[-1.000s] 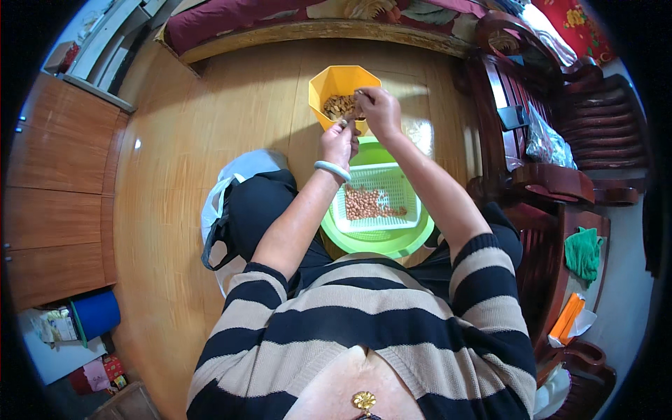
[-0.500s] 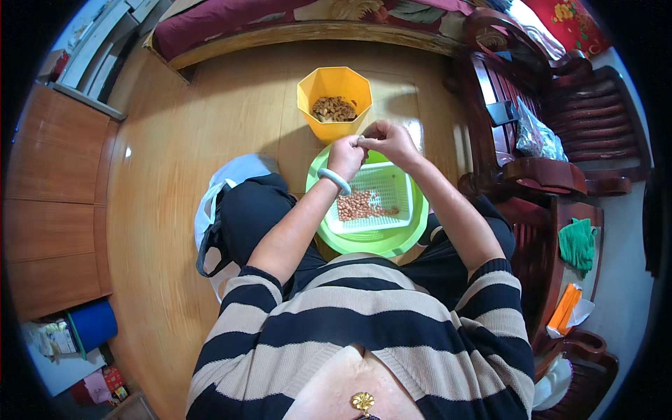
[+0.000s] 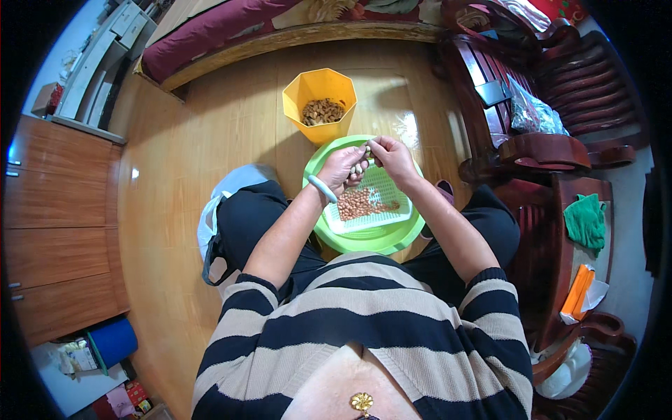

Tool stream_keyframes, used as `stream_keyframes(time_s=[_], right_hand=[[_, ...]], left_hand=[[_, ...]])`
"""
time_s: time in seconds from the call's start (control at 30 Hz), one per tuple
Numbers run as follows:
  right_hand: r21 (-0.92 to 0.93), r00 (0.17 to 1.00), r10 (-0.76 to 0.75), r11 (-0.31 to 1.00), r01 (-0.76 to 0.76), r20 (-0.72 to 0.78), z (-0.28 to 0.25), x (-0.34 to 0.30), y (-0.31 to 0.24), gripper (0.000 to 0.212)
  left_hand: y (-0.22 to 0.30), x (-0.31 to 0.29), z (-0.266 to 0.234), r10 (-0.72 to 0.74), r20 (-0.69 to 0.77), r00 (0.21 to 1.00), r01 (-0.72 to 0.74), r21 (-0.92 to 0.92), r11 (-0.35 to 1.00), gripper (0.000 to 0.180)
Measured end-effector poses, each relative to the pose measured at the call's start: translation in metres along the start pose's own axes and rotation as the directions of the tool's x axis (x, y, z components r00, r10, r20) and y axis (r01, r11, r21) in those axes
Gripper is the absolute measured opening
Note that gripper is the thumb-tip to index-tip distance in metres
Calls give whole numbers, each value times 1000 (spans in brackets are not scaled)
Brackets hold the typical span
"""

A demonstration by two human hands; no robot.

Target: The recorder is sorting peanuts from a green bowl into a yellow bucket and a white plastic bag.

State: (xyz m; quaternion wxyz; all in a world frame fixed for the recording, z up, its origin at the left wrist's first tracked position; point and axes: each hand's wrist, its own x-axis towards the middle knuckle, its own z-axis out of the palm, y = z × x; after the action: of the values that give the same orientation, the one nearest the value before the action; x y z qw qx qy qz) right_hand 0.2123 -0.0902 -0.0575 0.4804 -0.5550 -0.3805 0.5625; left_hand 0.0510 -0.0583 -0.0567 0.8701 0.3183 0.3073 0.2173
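The left hand (image 3: 339, 169) cups pale peanut pods (image 3: 358, 169), freeing its fingertips to meet the right hand (image 3: 394, 161), pinching one pod above the white basket (image 3: 385, 183)'s far edge, which would catch droppings. Reddish kernels (image 3: 355, 204) lie inside; the yellow bin (image 3: 317, 85) of shells (image 3: 322, 112) stands conveniently beyond the green basin (image 3: 378, 244)'s far rim.

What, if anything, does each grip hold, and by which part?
Left grip: small pale pods, partly enclosed. Right grip: apparently pinching another pale pod; exact hold points too small to tell.

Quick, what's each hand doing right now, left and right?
Left hand: closed, holding small pale pods.
Right hand: closed, pinching something too small to identify.
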Motion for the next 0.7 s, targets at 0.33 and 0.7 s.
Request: stream_keyframes(time_s=[0.33, 0.7], right_hand=[[54, 978, -197, 980, 194, 62, 13, -21, -16, 19], [-499, 822, -559, 684, 532, 110, 12, -27, -14, 15]], left_hand=[[8, -9, 5, -59, -2, 998, 58, -186, 981, 29], [-2, -7, 3, -131, 31, 991, 133, -50, 990, 41]])
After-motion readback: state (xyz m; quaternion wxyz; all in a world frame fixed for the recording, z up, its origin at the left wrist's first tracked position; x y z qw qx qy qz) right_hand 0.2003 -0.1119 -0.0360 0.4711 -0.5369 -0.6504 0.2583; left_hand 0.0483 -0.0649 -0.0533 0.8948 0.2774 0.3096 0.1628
